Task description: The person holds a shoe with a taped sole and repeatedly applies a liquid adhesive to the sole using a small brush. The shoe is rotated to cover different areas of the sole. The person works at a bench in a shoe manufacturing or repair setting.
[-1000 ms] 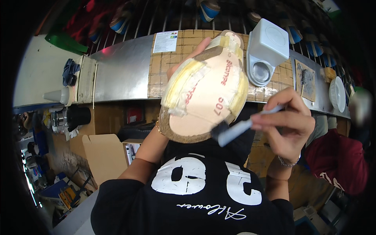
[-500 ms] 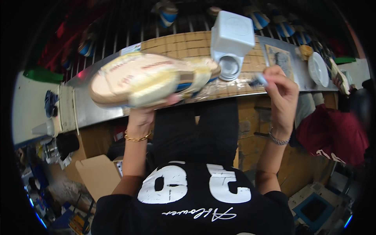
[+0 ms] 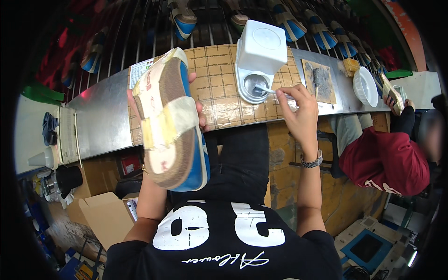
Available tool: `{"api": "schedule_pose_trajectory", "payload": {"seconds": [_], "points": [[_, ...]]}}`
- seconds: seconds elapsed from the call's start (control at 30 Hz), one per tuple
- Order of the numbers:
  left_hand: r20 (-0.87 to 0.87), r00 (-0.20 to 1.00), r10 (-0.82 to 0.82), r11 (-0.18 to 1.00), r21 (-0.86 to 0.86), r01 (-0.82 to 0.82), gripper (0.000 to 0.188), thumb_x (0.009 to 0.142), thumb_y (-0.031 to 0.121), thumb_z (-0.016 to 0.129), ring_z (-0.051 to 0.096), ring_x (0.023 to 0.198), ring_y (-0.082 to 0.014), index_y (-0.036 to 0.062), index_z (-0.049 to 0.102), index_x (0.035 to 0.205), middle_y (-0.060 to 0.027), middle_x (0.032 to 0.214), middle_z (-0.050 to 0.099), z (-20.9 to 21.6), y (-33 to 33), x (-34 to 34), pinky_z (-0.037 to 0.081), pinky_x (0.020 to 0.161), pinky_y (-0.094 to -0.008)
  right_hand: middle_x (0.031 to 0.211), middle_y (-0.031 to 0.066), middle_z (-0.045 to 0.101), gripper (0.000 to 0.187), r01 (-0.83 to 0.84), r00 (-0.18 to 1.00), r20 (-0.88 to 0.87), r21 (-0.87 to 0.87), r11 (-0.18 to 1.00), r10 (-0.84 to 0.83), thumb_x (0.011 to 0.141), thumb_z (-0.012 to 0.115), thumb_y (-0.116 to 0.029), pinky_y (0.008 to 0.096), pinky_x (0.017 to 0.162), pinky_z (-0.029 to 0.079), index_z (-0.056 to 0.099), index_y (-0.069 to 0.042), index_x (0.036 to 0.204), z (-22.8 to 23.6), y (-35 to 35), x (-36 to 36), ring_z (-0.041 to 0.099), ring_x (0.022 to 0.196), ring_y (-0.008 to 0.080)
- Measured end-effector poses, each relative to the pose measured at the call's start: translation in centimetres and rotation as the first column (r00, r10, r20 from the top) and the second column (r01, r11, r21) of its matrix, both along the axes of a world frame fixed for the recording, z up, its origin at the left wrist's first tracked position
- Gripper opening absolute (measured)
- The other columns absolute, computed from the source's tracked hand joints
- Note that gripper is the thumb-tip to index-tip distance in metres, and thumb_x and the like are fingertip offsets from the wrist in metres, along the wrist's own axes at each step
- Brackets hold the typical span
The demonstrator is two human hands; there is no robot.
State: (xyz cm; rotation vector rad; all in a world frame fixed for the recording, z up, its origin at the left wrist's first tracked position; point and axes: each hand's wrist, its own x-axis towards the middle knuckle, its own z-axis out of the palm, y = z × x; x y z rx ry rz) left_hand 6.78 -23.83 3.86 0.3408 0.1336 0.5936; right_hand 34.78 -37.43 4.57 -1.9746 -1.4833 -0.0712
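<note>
White cup receives the brush, while the sandal is turned to show its side

The main change is at the right hand point(image 3: 301, 109). In the oldest picture, its brush point(image 3: 271, 90) is at the edge of the sandal's footbed, low in the frame; now the brush reaches into the round cup point(image 3: 254, 80) of the white container point(image 3: 263, 42), in the upper middle. The fingers of this hand pinch the thin pale handle near its end. The bristles are difficult to see inside the cup, so I cannot tell how much they carry.

The sandal point(image 3: 184, 142) is changed too. In the picture between, it lies almost sideways; now it stands lengthwise, left of the middle of the frame, tilted so that the cork-brown edge and the blue side are visible. It is raised in front of the worktop point(image 3: 102, 116) and the cardboard sheet point(image 3: 224, 112). The left hand point(image 3: 201, 116) grasps it from behind, with fingers showing at both sides; its palm is hidden.

For the work, I judge this is a pause in the brushing: brush and sandal are well apart, and the sandal receives nothing at this moment, though it remains firmly supported.
</note>
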Motion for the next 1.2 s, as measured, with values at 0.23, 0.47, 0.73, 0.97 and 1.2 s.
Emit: {"api": "schedule_pose_trajectory", "payload": {"seconds": [0.23, 0.47, 0.73, 0.97, 1.2], "points": [[-0.355, 0.878, 0.322, 0.937, 0.255, -0.24, 0.102, 0.09, 0.084, 0.029, 0.071, 0.089, -0.0295, 0.0023, 0.036, 0.15, -0.0233, 0.129, 0.059, -1.4, 0.0, 0.4, 0.061, 0.073, -0.0454, 0.073, -0.0089, 0.052, 0.027, -0.136, 0.659, -0.751, -0.154, 0.979, -0.026, 0.1, 0.065, -0.028, 0.0181, 0.057, 0.029, 0.074, -0.002, 0.1, 0.7, -0.2, 1.5, 0.038, 0.065, -0.0014], [-0.398, 0.874, 0.277, 0.888, 0.453, -0.076, 0.094, 0.093, 0.077, 0.038, 0.068, 0.109, -0.0192, -0.0021, 0.044, 0.143, -0.0168, 0.128, 0.063, 1.3, -2.0, 1.8, 0.058, 0.092, -0.0344, 0.088, 0.006, 0.066, 0.02, -0.166, 0.983, 0.003, 0.428, 0.888, 0.183, 0.076, 0.081, -0.001, 0.0239, 0.067, 0.045, 0.08, -0.006, 0.096, 7.6, 0.5, -0.9, 0.06, 0.078, 0.0132], [-0.294, 0.94, 0.174, 0.776, 0.629, 0.053, 0.103, 0.089, 0.08, 0.039, 0.06, 0.123, -0.024, -0.0065, 0.04, 0.145, -0.0216, 0.136, 0.057, 4.6, -3.6, 3.1, 0.05, 0.103, -0.0359, 0.083, 0.0045, 0.063, 0.024, -0.252, 0.939, -0.081, 0.498, 0.83, 0.334, 0.071, 0.083, 0.0, 0.0236, 0.066, 0.044, 0.08, -0.007, 0.094, 9.7, 0.5, -7.3, 0.058, 0.075, 0.0132], [-0.287, 0.918, 0.274, 0.657, 0.753, 0.039, 0.1, 0.083, 0.081, 0.046, 0.07, 0.098, -0.0226, -0.0109, 0.062, 0.12, -0.0191, 0.105, 0.071, 4.5, -3.7, 3.0, 0.056, 0.084, -0.0327, 0.089, 0.0065, 0.061, 0.02, -0.249, 0.957, -0.006, 0.498, 0.831, 0.29, 0.079, 0.076, 0.006, 0.0251, 0.077, 0.041, 0.076, 0.001, 0.098, 11.1, 1.0, -7.2, 0.055, 0.083, 0.0142], [-0.317, 0.902, 0.293, 0.648, 0.759, 0.056, 0.105, 0.078, 0.084, 0.051, 0.069, 0.095, -0.0214, -0.0125, 0.061, 0.117, -0.0185, 0.102, 0.07, 5.2, -3.8, 2.7, 0.055, 0.082, -0.0319, 0.093, 0.01, 0.061, 0.022, -0.331, 0.934, 0.066, 0.53, 0.78, 0.351, 0.076, 0.076, 0.006, 0.0254, 0.074, 0.042, 0.076, 0.001, 0.097, 11.7, 0.5, -6.6, 0.055, 0.084, 0.016]]}}
